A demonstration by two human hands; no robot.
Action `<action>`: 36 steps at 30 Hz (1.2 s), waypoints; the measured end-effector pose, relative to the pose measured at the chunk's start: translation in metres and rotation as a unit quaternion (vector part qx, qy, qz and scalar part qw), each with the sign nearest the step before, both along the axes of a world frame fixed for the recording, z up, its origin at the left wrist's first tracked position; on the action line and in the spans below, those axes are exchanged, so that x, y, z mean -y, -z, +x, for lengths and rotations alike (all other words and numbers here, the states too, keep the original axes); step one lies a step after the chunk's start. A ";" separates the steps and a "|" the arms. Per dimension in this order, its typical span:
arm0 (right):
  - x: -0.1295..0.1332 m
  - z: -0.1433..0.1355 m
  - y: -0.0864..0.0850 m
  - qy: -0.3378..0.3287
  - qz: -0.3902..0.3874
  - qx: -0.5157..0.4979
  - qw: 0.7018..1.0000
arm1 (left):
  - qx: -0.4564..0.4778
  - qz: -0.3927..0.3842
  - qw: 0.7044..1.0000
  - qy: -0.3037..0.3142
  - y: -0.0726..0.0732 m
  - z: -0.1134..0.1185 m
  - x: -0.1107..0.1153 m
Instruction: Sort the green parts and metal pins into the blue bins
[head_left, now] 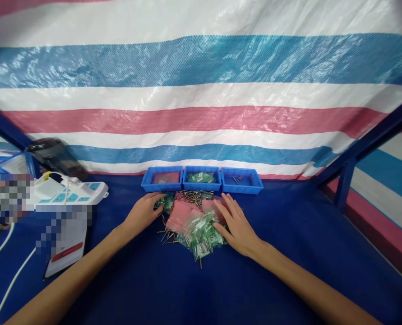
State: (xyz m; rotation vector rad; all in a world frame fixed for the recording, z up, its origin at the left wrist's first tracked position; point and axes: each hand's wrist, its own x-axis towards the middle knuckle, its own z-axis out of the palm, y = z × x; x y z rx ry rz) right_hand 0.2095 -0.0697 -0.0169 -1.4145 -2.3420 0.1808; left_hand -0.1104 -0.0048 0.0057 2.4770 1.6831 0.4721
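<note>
Heap [204,221] of small packets and loose metal pieces, as it lay on a blue counter [288,212] between the two hands. The heap stood ahead of the person, just short of three blue trays; its longer spread ran from the tray side toward the person, while the loose brass-coloured pieces [193,197] pointed many ways. The left hand [146,210] lay at the left edge, its fingers curled about a green packet [168,201]; whether they gripped it could not be told. The right hand [237,228] was spread over the right side, nearer the green packets [205,230] at the front, with its fingertips over a pink packet [209,206]. The larger pink packets [179,215] lay between the hands. Beyond, the left tray [147,188] held pink material, the middle tray [201,186] green packets, and the right tray [242,189] a few slender pieces. Labels: pale patches showed on the green packets, too small to read. A phone [69,250], left of the left arm, displayed a red bar without legible wording; a white power strip [97,192] bore no readable brand.
</note>
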 end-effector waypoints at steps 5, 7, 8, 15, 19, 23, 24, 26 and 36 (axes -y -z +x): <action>-0.003 -0.004 -0.003 -0.002 -0.007 -0.001 1.000 | -0.049 -0.005 0.999 0.017 -0.005 0.002 -0.001; -0.004 -0.006 -0.005 -0.005 -0.006 -0.006 1.000 | -0.070 -0.010 0.997 0.026 -0.007 0.003 -0.002; -0.005 -0.007 -0.006 -0.007 -0.004 -0.010 1.000 | -0.079 -0.010 0.996 0.030 -0.008 0.003 -0.003; -0.010 -0.010 -0.008 -0.007 0.015 -0.064 0.998 | -0.036 0.091 0.995 0.025 -0.008 -0.001 -0.004; -0.015 -0.016 -0.015 0.012 0.001 -0.133 0.991 | 0.110 0.183 0.973 0.087 -0.019 0.015 0.001; -0.029 -0.032 -0.031 0.005 0.011 -0.234 0.972 | 0.217 0.139 0.953 0.157 -0.038 0.053 0.000; -0.034 -0.036 -0.036 0.001 0.015 -0.255 0.967 | 0.233 0.124 0.950 0.166 -0.042 0.063 -0.003; -0.047 -0.040 -0.048 0.002 0.013 -0.287 0.958 | 0.270 0.076 0.943 0.179 -0.048 0.082 -0.012; -0.106 -0.007 -0.082 -0.019 -0.162 -0.225 0.961 | 0.442 -0.219 0.859 0.137 -0.055 0.110 -0.064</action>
